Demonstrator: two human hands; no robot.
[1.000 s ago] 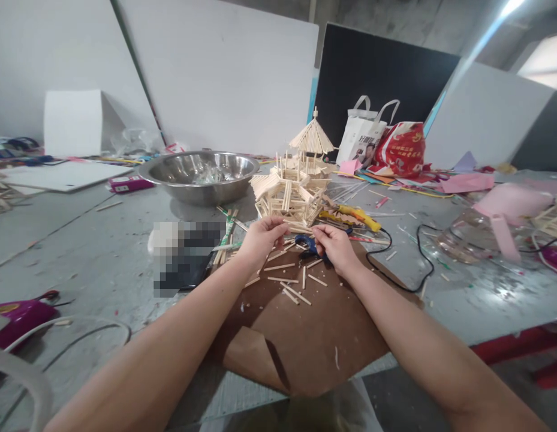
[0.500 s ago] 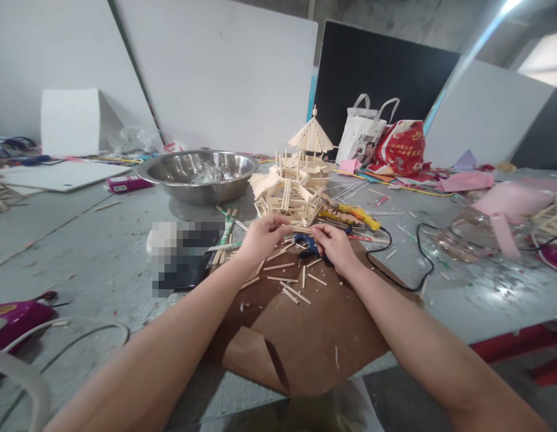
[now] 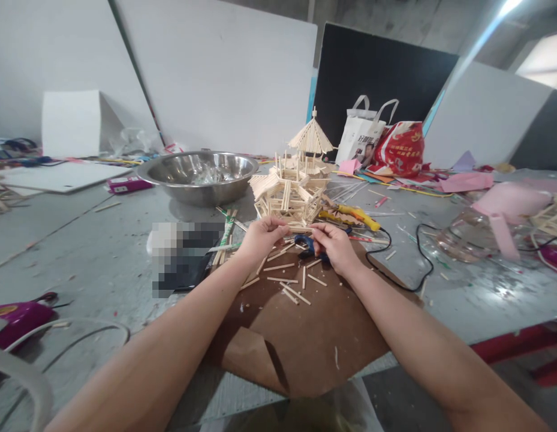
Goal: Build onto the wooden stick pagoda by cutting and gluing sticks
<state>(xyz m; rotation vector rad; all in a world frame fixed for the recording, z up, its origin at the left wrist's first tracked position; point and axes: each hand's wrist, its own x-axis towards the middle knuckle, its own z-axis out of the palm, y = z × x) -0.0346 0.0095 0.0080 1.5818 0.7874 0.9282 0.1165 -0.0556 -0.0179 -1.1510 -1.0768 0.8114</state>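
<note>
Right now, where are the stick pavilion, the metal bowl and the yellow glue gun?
stick pavilion (image 3: 312, 137), head view, on its top roof.
metal bowl (image 3: 201, 193), head view, on its outer front wall.
yellow glue gun (image 3: 357, 214), head view, on its yellow body.

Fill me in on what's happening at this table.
A person is working with both bare hands just in front of a small tower model built of wooden sticks. The left hand and right hand pinch a thin stick between them, close to the model's base. Loose sticks lie scattered on brown paper under the wrists, and a blue-handled tool lies beside the right hand. A yellow glue gun lies beside the model, and a steel bowl stands to the model's left.
</note>
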